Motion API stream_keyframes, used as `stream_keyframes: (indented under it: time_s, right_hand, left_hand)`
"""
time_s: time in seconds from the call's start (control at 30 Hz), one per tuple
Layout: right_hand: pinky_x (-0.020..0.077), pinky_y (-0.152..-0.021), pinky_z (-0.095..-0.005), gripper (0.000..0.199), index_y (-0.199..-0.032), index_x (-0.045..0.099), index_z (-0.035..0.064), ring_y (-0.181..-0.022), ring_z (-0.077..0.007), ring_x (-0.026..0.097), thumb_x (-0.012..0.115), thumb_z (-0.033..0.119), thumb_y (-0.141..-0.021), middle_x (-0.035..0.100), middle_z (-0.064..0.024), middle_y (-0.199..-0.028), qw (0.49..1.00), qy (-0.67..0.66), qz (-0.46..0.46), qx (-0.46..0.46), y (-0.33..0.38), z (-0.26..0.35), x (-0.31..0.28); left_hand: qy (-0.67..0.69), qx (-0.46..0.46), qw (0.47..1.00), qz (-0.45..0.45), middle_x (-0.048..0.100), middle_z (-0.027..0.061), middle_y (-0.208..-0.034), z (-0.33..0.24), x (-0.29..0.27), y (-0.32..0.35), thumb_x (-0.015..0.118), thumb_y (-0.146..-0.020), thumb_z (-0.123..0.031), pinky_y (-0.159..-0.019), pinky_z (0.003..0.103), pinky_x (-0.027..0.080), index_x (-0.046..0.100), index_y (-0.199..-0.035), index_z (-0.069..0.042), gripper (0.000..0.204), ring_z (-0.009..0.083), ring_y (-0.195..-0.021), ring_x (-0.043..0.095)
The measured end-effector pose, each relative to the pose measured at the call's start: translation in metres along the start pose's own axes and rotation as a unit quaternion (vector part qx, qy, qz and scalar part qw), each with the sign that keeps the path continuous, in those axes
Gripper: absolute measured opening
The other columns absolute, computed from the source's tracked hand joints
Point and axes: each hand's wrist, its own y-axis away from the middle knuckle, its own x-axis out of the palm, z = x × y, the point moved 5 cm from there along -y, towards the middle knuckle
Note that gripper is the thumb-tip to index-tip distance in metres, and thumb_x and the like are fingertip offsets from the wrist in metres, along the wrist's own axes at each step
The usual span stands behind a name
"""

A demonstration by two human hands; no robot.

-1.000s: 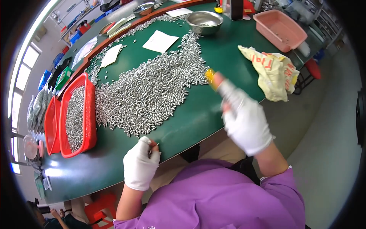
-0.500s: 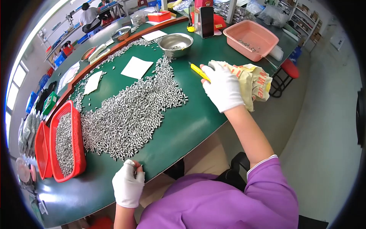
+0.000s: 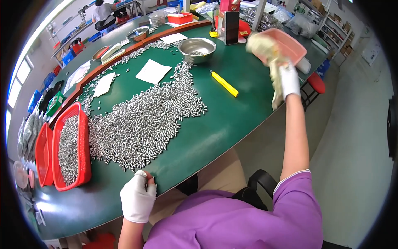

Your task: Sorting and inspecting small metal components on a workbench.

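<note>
My right hand [image 3: 290, 79], in a white glove, grips a crumpled cream printed bag [image 3: 275, 66]. The bag is raised and blurred by motion, covering part of the pink basket [image 3: 295, 45]. A yellow utility knife [image 3: 225, 84] lies on the green table, left of that hand. My left hand [image 3: 139, 196], also gloved, rests at the near table edge with thumb and fingers pinched together; whatever may be between them is too small to name. Just beyond it spreads a large pile of small silvery metal pins [image 3: 139, 128].
More pins fill a red basket [image 3: 85, 145] on the left, with another red basket [image 3: 44, 159] beside it. A steel bowl [image 3: 197, 45] holds some pins. White paper sheets [image 3: 153, 71] lie behind the pile. A phone [image 3: 231, 27] stands upright near a red stool [image 3: 316, 83].
My right hand has moved right, away from the knife, and lifted the bag toward the pink basket. The knife now lies uncovered on the table. My left hand has hardly moved.
</note>
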Motion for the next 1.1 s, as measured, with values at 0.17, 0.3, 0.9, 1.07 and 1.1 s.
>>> stream_keyframes:
  time_s: [0.17, 0.3, 0.9, 1.07, 1.1]
  right_hand:
    - [0.0521, -0.077, -0.0340, 0.041, -0.133, 0.053, 0.0086, -0.085, -0.0214, 0.066, 0.055, 0.020, -0.093, 0.069, -0.0140, -0.105, 0.990, -0.117, -0.036, -0.069, -0.044, 0.031, 0.006]
    - [0.0511, -0.088, -0.0461, 0.038, -0.127, 0.058, 0.0208, -0.102, -0.0335, 0.063, 0.049, 0.028, -0.090, 0.060, -0.0143, -0.120, 0.872, 0.457, 0.071, -0.161, -0.011, -0.008, 0.069]
    - [0.0517, -0.082, -0.0363, 0.015, -0.096, 0.072, 0.0122, -0.089, -0.0281, 0.064, 0.069, 0.014, -0.081, 0.069, -0.0075, -0.092, 0.862, 0.031, 0.181, -0.472, 0.174, 0.227, 0.129]
    - [0.0525, -0.072, -0.0288, 0.015, -0.097, 0.072, 0.0062, -0.080, -0.0198, 0.066, 0.071, 0.004, -0.082, 0.067, -0.0085, -0.087, 0.826, -0.103, 0.364, -0.418, 0.219, 0.240, 0.196]
    - [0.0519, -0.072, -0.0274, 0.014, -0.097, 0.071, 0.0048, -0.081, -0.0169, 0.065, 0.071, 0.004, -0.083, 0.066, -0.0073, -0.087, 0.818, -0.163, 0.421, -0.358, 0.226, 0.239, 0.209]
  left_hand:
    - [0.006, -0.003, 1.000, -0.001, 0.056, 0.0114, -0.063, 0.003, 0.001, 0.004, 0.066, -0.081, -0.005, -0.055, 0.035, 0.045, 0.057, -0.084, -0.006, 0.009, 0.0270, -0.054, 0.055]
    - [0.006, 0.008, 1.000, -0.012, 0.056, 0.0116, -0.063, 0.001, 0.001, 0.001, 0.066, -0.081, -0.005, -0.055, 0.035, 0.045, 0.057, -0.084, -0.006, 0.009, 0.0271, -0.054, 0.055]
    - [0.393, -0.108, 0.910, 0.079, 0.048, -0.0053, -0.077, 0.026, -0.047, -0.080, 0.057, -0.090, -0.014, -0.059, 0.020, 0.035, 0.056, -0.094, -0.007, 0.008, 0.0033, -0.066, 0.041]
    - [0.553, -0.109, 0.820, 0.098, 0.042, -0.0058, -0.066, 0.037, -0.017, -0.086, 0.062, -0.092, -0.023, -0.047, 0.020, 0.024, 0.050, -0.097, -0.009, 0.019, 0.0040, -0.052, 0.033]
    - [0.558, -0.112, 0.815, 0.107, 0.041, -0.0061, -0.066, 0.041, -0.015, -0.083, 0.063, -0.092, -0.024, -0.046, 0.020, 0.024, 0.050, -0.097, -0.010, 0.021, 0.0040, -0.051, 0.033]
